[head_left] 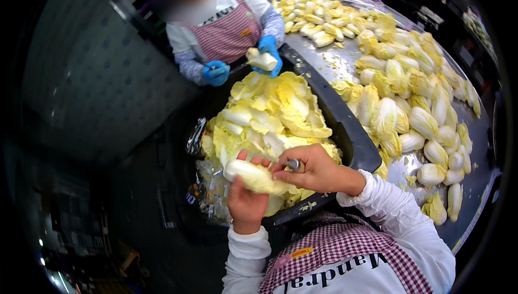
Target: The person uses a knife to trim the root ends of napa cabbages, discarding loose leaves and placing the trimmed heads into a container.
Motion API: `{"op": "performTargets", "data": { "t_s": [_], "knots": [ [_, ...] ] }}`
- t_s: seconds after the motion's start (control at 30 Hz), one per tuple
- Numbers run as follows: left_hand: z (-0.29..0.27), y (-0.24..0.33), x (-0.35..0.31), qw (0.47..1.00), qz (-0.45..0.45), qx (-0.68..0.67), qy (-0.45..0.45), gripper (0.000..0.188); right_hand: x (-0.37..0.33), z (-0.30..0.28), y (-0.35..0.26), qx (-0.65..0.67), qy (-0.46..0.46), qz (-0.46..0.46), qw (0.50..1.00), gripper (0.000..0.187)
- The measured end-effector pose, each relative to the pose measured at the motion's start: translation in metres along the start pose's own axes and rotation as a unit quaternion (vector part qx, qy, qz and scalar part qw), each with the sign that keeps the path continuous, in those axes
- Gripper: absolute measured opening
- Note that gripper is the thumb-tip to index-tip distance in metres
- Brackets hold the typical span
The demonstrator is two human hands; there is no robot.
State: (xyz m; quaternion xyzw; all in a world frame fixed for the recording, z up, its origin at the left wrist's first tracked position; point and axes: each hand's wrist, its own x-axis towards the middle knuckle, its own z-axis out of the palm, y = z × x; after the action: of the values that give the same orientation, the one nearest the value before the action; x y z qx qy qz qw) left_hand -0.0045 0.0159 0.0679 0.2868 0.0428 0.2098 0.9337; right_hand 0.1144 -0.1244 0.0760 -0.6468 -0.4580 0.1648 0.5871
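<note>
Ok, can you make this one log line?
left hand: supporting pale cabbage | right hand: holding metal-ended tool, at cabbage's leafy end | below: loose leaves in black bin

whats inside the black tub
The black tub holds a heap of yellow-white cabbage leaves, with clear plastic at the left. Its bottom is covered, and the left hand and right hand hide some leaves.

The near oblong cabbage [252, 176] is white and yellow, the near cloth apron [337, 244] maroon-and-white checked, the far close-fitting gloves [270, 47] blue.
</note>
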Motion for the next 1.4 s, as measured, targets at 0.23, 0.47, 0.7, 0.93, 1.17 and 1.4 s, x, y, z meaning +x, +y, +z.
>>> {"op": "performTargets", "data": {
  "t_s": [0.23,0.47,0.7,0.93,1.17,1.4],
  "knots": [
    [-0.008,-0.024,0.056,0.959,-0.282,0.018,0.015,0.047,-0.066,-0.037,0.0,0.116,0.232,0.12,0.958,0.015],
    [0.099,-0.155,0.105,0.849,-0.508,0.099,-0.109,0.042,-0.202,-0.094,0.002,0.176,0.504,0.234,0.812,0.013],
    [0.112,-0.305,0.237,0.889,-0.402,0.17,-0.141,0.009,-0.337,-0.11,-0.005,0.118,0.725,0.231,0.638,0.013],
    [0.113,-0.351,0.411,0.795,0.09,0.523,-0.293,0.051,-0.421,-0.113,0.011,-0.022,0.76,0.406,0.508,0.016],
    [0.194,-0.39,0.465,0.877,-0.054,0.422,-0.225,0.047,-0.465,-0.132,0.032,-0.138,0.775,0.418,0.454,0.024],
    [0.232,-0.435,0.189,0.659,-0.413,0.332,-0.534,0.04,-0.47,-0.106,0.025,-0.236,0.584,0.487,0.605,0.064]
  ]
}}
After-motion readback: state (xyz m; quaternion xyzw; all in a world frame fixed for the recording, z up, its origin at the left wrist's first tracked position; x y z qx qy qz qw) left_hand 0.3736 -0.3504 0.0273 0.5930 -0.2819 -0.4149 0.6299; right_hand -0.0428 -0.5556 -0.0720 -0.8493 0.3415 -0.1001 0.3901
